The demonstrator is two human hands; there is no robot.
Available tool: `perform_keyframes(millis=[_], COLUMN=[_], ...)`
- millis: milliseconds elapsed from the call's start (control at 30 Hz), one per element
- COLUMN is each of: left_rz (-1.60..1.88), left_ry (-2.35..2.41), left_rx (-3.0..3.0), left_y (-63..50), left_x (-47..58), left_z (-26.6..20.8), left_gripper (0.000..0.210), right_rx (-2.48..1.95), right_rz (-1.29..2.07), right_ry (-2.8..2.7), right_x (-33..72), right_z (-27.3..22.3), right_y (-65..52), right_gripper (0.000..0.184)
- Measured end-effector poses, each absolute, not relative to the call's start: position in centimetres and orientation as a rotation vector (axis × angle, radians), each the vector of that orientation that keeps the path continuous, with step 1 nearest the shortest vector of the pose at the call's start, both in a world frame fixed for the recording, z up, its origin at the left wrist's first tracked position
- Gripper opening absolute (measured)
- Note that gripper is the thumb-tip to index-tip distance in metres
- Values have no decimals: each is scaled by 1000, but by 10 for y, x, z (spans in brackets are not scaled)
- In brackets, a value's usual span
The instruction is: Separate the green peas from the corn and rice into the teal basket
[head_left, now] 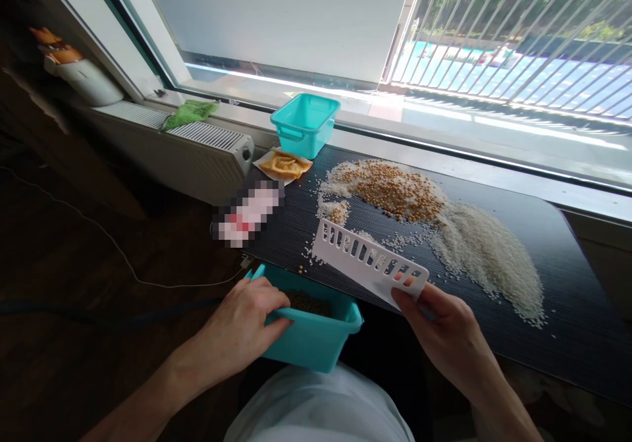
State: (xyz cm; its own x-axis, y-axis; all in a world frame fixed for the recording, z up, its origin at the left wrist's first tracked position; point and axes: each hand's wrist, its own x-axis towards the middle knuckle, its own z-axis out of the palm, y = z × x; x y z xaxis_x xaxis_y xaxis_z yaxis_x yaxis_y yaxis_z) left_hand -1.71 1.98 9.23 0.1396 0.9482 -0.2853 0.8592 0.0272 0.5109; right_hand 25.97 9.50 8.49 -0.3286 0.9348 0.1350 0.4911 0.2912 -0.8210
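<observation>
At the table's front edge, my left hand [247, 313] grips the rim of a teal plastic bin [311, 346]. Small brownish-green grains [306, 302] lie inside it, partly hidden by the rim and my fingers. My right hand [447, 323] holds one end of a white slotted plastic piece [353, 267], tilted over the table edge just right of the bin. Beyond it, round yellow-brown peas [395, 192] lie mixed into white rice, and a larger pile of rice [486, 251] spreads to the right. A small clump of peas and rice [338, 213] sits near the piece's far end.
A second teal bin [303, 132] stands at the back by the window. In front of it is a yellow cloth-like item [285, 164] on white paper. A blurred-out pinkish object [249, 211] lies at the left edge. Beyond are a radiator [217, 155] and a green cloth [190, 114].
</observation>
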Motion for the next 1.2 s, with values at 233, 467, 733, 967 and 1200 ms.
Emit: perform_keyframes(millis=[233,467,733,967,1200], left_rz=[174,164,145,167,163], left_ry=[1755,1738,1739,1745,1735], left_rx=[1819,1834,1851,1880,1872], left_y=[20,20,20,20,20], left_x=[-16,-17,-14,-12,-13], left_z=[93,91,90,90,90], left_gripper=[12,12,12,15,13], right_rx=[-1264,-1227,-1579,-1532,-1443], right_rz=[992,1063,534,686,948], right_ry=[-1995,-2048,-1766,-1765,-1637], right_x=[253,257,296,284,280], right_z=[74,81,81,76,83], right_y=[88,84,115,122,117], right_gripper=[24,26,27,27,26])
